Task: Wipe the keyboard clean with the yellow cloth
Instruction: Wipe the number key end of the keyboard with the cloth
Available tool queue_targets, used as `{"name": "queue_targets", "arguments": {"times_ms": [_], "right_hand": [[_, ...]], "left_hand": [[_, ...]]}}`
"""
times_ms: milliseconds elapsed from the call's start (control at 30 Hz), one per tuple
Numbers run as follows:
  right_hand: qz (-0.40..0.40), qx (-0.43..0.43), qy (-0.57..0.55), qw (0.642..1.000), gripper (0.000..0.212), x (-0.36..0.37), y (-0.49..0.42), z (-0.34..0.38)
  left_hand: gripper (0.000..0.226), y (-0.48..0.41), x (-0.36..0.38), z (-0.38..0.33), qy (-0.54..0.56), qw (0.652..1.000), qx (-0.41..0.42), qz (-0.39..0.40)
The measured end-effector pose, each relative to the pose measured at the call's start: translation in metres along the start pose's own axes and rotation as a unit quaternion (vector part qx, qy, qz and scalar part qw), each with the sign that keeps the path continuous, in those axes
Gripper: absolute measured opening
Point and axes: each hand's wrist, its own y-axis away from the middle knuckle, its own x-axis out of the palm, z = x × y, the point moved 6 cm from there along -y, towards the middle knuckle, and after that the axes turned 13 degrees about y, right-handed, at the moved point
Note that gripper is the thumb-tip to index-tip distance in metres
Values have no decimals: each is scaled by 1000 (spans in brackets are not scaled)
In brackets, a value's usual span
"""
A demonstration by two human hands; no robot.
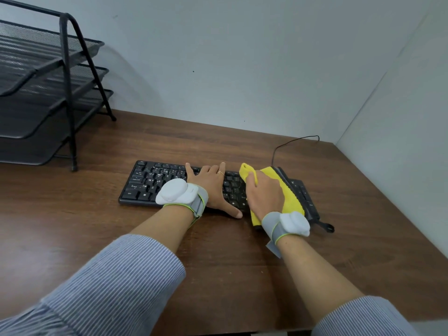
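Cloth (pixel 288 190) (yellow) at keyboard (pixel 150 183) edge

Head view; looks forward-down, close over desk (pixel 97 214)

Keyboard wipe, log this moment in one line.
left hand: flat on keyboard | right hand: pressing cloth on keyboard's right half

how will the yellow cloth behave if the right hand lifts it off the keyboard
Probably floppy: the yellow cloth drapes over the keyboard edge and bunches under the right hand. Likely light, and unlikely to slip, being soft fabric.
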Motion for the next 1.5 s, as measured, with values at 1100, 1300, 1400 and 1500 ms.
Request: {"name": "queue_targets", "arguments": {"times_ms": [1100,1300,1400,1500], "right_hand": [[27,21,-52,998,36,11,-15,11],[6,6,-61,998,34,7,-14,9],[-20,61,-83,994,34,0,-18,-5],[6,48,-56,997,35,7,-19,9]], "left_hand": [[153,0,1,0,9,1000,-1,-6],[154,0,1,1,18,1000,-1,-9],[154,0,2,1,21,1000,1,-9],[154,0,2,0,21,1000,2,-10]]}}
